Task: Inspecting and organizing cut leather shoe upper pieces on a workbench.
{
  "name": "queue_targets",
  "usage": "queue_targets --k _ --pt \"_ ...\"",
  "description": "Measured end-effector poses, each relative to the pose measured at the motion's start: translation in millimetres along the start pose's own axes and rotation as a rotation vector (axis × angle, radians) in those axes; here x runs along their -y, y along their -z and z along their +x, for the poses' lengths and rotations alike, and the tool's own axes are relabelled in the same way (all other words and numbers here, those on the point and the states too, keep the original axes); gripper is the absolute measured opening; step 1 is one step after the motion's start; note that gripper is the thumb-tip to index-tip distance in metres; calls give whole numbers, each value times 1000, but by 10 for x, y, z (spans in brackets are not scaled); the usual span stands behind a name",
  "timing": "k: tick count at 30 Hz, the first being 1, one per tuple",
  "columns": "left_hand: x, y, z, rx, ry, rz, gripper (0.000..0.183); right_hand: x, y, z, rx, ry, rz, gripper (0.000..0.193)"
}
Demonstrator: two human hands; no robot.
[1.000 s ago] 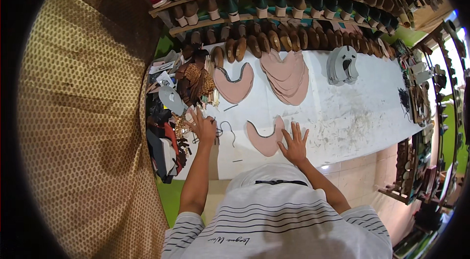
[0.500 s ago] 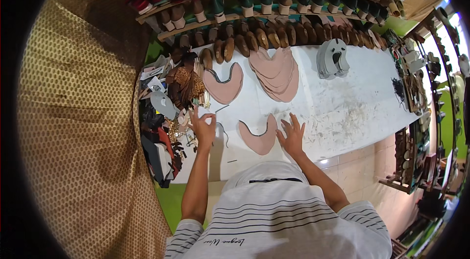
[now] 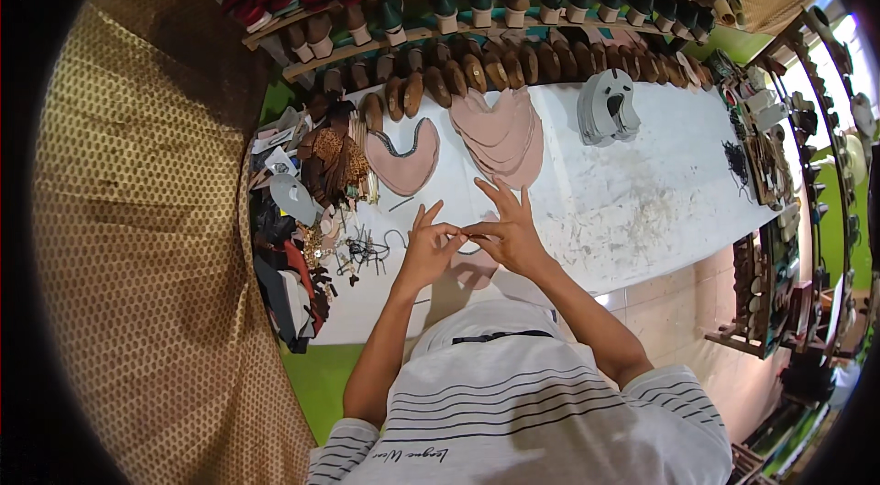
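My left hand (image 3: pixel 431 251) and my right hand (image 3: pixel 511 233) meet fingertip to fingertip above the table. Thumb and forefinger of each are pinched, the other fingers raised. Between the tips shows a small dark sliver, too small to name. Beneath them lies a pink U-shaped shoe upper piece (image 3: pixel 475 276), largely covered by the hands and their shadow. Farther off, to the left, rests another pink piece (image 3: pixel 408 171) with a dark edging along its inner curve. A stack of plain pink pieces (image 3: pixel 504 141) lies beyond my right hand.
The white table (image 3: pixel 678 146) also bears grey cut pieces (image 3: pixel 600 109) at the back right. At left lie a tangle of black strips (image 3: pixel 364 251), brown material (image 3: pixel 330 155) and mixed scraps. Shoes on racks (image 3: pixel 477 13) line the far edge; another shoe rack (image 3: pixel 752 292) stands right.
Both hands have come together over the near pink piece, the left moving right and the right moving left. The right hand's spread fingers have closed to a pinch. The view has shifted slightly.
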State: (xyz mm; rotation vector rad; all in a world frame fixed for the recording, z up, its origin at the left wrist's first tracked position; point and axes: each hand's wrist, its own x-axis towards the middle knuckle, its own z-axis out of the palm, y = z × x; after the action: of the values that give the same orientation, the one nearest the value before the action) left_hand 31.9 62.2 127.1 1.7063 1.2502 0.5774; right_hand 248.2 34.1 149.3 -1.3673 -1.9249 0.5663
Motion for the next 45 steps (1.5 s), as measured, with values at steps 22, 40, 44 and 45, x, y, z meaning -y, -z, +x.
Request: queue_targets --k 22,40,44,45 --pt "176 -450 187 45 137 99 20 -425 46 29 224 110 -183 11" --pt "492 -879 32 65 -93 646 45 -1283 -404 -4 250 224 -348 6" --pt "607 -960 3 47 -198 690 45 -1353 -459 36 260 253 -390 6" --pt "600 -972 2 47 -195 680 44 -1362 -460 41 259 268 -382 6"
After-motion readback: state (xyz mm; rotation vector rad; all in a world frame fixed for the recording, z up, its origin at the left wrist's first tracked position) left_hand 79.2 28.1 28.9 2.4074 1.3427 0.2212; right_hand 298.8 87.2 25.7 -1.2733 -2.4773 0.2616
